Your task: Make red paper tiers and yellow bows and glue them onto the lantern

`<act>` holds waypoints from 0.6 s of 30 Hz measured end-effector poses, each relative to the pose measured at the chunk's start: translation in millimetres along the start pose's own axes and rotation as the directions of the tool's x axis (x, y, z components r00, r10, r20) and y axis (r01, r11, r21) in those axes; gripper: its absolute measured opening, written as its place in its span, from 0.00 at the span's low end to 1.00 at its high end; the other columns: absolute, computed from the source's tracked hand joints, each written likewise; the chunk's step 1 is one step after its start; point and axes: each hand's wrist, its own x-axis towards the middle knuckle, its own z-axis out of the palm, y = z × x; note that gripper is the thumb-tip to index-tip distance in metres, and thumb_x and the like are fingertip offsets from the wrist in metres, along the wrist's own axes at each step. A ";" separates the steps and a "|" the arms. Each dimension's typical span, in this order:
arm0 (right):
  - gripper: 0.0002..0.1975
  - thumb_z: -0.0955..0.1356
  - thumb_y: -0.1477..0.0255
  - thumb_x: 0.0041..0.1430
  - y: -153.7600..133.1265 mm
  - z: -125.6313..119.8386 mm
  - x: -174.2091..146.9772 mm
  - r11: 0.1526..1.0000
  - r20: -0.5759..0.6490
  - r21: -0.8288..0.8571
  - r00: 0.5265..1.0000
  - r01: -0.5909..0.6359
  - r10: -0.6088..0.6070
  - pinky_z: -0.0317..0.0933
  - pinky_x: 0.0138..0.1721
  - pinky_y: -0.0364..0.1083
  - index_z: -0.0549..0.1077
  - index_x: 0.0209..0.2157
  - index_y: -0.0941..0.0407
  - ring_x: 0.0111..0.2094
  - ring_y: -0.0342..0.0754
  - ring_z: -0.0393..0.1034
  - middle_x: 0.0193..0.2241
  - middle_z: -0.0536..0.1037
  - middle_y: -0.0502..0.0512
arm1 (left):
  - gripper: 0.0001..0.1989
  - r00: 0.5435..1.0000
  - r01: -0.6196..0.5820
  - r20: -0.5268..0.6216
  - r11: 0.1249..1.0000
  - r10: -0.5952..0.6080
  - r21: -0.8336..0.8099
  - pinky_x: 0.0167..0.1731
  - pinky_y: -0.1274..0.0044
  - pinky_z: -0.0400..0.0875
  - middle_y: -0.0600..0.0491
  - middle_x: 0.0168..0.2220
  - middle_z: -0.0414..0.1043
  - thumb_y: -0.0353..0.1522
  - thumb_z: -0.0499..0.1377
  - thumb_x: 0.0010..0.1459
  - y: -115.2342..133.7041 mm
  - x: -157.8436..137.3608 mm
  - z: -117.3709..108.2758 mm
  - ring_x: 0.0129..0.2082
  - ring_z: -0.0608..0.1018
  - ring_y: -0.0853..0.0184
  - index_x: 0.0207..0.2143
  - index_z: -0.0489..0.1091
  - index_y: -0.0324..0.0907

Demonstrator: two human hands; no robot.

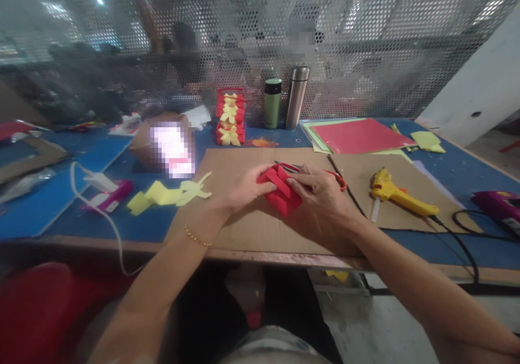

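A small folded red paper piece (pixel 285 199), like a little bag or box with a strip across it, is held above the cardboard sheet (pixel 244 234). My left hand (pixel 249 188) grips its left edge between thumb and fingers. On the other side, my right hand (pixel 320 190) pinches the strip and the upper right edge. Just behind my right hand lies a pair of scissors with red handles (pixel 340 181), partly hidden by the hand. Yellow paper pieces (pixel 162 195) lie left of my left hand.
A yellow glue gun (pixel 402 196) with its cable rests at the right. Behind stand red paper bags with yellow bows (pixel 230 117), a green bottle (pixel 272 104) and a steel flask (pixel 298 98). Red sheets (pixel 361 135) lie back right. A purple power strip (pixel 109 196) sits left.
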 end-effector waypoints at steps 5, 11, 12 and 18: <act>0.15 0.64 0.69 0.73 3.8 6.2 -2.2 0.998 -0.035 -0.020 0.998 0.052 -0.052 0.58 0.32 0.47 0.85 0.42 0.51 0.30 0.48 0.67 0.29 0.75 0.53 | 0.21 1.000 0.001 0.014 1.000 -0.001 -0.003 0.52 0.67 0.70 0.43 0.50 0.80 0.30 0.69 0.57 -0.8 1.2 -0.5 0.49 0.79 0.57 0.53 0.78 0.39; 0.15 0.63 0.75 0.72 4.6 9.5 -2.9 0.983 -0.010 -0.090 0.987 0.161 -0.162 0.62 0.33 0.46 0.83 0.43 0.53 0.31 0.47 0.68 0.31 0.76 0.54 | 0.21 1.000 0.003 0.017 0.998 -0.002 -0.058 0.53 0.67 0.71 0.43 0.51 0.80 0.30 0.70 0.57 0.4 0.2 2.5 0.51 0.79 0.57 0.53 0.78 0.39; 0.14 0.63 0.76 0.72 2.9 9.7 -2.6 0.978 0.001 -0.093 0.982 0.187 -0.188 0.63 0.33 0.46 0.82 0.43 0.53 0.31 0.48 0.69 0.32 0.76 0.54 | 0.21 1.000 0.010 0.018 0.998 -0.009 -0.068 0.53 0.68 0.71 0.43 0.51 0.80 0.30 0.70 0.57 0.6 -0.4 3.2 0.51 0.79 0.57 0.53 0.78 0.40; 0.13 0.64 0.78 0.70 -5.9 3.5 1.1 0.943 0.089 -0.081 0.944 0.324 -0.317 0.72 0.45 0.52 0.81 0.43 0.53 0.40 0.53 0.75 0.41 0.82 0.59 | 0.19 1.000 0.024 0.017 0.996 -0.023 -0.085 0.51 0.69 0.72 0.44 0.51 0.80 0.30 0.69 0.57 -0.7 -0.4 2.5 0.49 0.79 0.59 0.53 0.78 0.40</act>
